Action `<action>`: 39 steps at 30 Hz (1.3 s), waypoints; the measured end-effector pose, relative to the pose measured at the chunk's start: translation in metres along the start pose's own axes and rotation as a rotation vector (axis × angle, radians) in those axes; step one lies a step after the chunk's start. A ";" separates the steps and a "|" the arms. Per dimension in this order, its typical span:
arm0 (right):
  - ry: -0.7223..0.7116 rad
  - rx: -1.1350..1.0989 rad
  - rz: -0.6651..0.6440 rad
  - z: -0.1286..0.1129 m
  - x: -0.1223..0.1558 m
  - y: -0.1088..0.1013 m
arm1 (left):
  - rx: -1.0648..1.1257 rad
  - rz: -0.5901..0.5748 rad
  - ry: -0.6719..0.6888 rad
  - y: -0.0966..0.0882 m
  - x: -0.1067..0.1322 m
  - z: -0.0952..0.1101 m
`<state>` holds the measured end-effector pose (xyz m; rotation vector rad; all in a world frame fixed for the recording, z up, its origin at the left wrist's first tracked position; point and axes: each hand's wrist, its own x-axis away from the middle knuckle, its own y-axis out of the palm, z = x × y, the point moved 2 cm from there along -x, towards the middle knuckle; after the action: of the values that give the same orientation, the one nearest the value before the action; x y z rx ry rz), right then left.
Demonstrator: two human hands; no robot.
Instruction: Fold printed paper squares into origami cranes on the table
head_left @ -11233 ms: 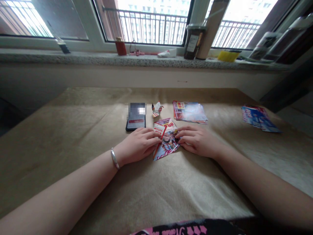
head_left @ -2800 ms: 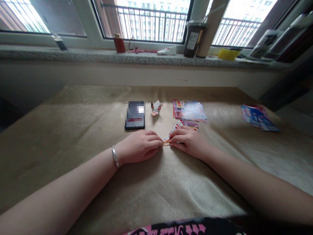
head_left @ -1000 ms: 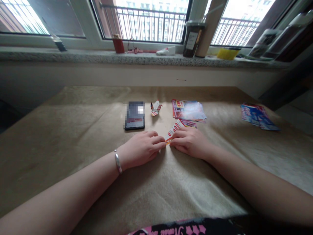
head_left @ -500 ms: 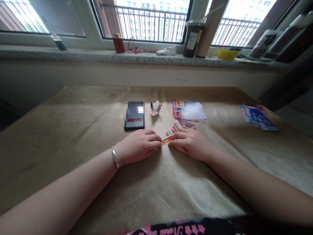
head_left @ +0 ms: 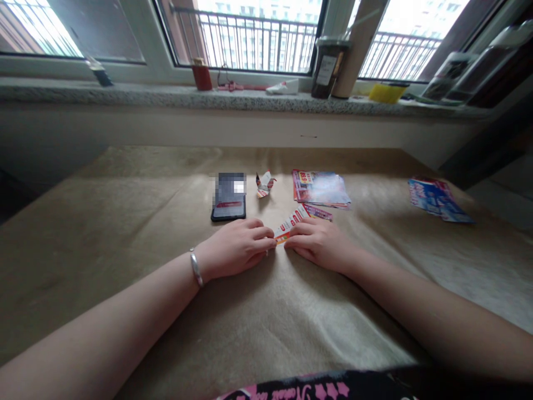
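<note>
Left hand [head_left: 237, 250] pinches the tip of the folded paper [head_left: 291, 221]; right hand [head_left: 322, 243] lies over it, grip hidden; broad earlier, it's narrow between them now; folding looks further along!

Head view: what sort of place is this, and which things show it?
Probably a room in a home, perhaps a flat: a tan-topped table stands beside a windowsill lined with odds and ends, with a balcony-like railing outside.
</note>
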<state>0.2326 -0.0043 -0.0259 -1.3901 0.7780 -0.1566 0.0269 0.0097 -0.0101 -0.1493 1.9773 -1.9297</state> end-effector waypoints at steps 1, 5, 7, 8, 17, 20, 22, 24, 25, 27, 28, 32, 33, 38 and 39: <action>0.002 0.000 -0.005 0.000 0.000 0.000 | 0.002 0.001 0.001 0.000 0.000 -0.001; 0.004 -0.011 -0.021 0.001 0.002 -0.002 | 0.027 0.006 0.004 -0.001 0.002 -0.003; 0.005 -0.022 -0.027 0.002 0.002 -0.003 | 0.042 0.005 0.011 -0.002 0.003 -0.004; 0.006 -0.025 -0.028 0.002 0.003 -0.004 | 0.047 0.006 0.015 -0.002 0.004 -0.005; 0.016 -0.041 -0.057 0.007 0.007 -0.005 | 0.105 0.003 0.000 -0.003 0.007 -0.009; 0.029 -0.054 -0.064 0.008 0.010 -0.006 | 0.123 0.011 -0.007 -0.003 0.007 -0.009; 0.038 -0.058 -0.064 0.009 0.012 -0.005 | 0.123 0.019 -0.004 -0.004 0.007 -0.008; 0.041 -0.060 -0.059 0.008 0.013 -0.005 | 0.115 0.021 0.004 -0.004 0.006 -0.007; 0.040 -0.059 -0.054 0.008 0.012 -0.004 | 0.108 0.020 0.009 -0.003 0.006 -0.007; 0.033 -0.047 -0.041 0.006 0.010 -0.003 | 0.085 0.020 0.009 -0.003 0.006 -0.007; 0.026 -0.038 -0.034 0.005 0.009 -0.002 | 0.072 0.022 0.003 -0.002 0.006 -0.007; 0.006 -0.016 -0.022 0.001 0.002 0.000 | 0.037 0.031 -0.026 0.000 0.006 -0.008; 0.005 -0.015 -0.024 0.000 0.001 0.000 | 0.036 0.032 -0.024 0.000 0.006 -0.009; 0.012 -0.018 -0.027 0.001 0.001 -0.002 | 0.034 0.056 0.000 0.000 0.006 -0.006; 0.015 -0.019 -0.027 0.002 0.002 -0.002 | 0.034 0.060 0.003 0.000 0.005 -0.005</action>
<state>0.2356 -0.0040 -0.0247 -1.4191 0.7743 -0.1814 0.0202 0.0129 -0.0109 -0.0773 1.9272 -1.9262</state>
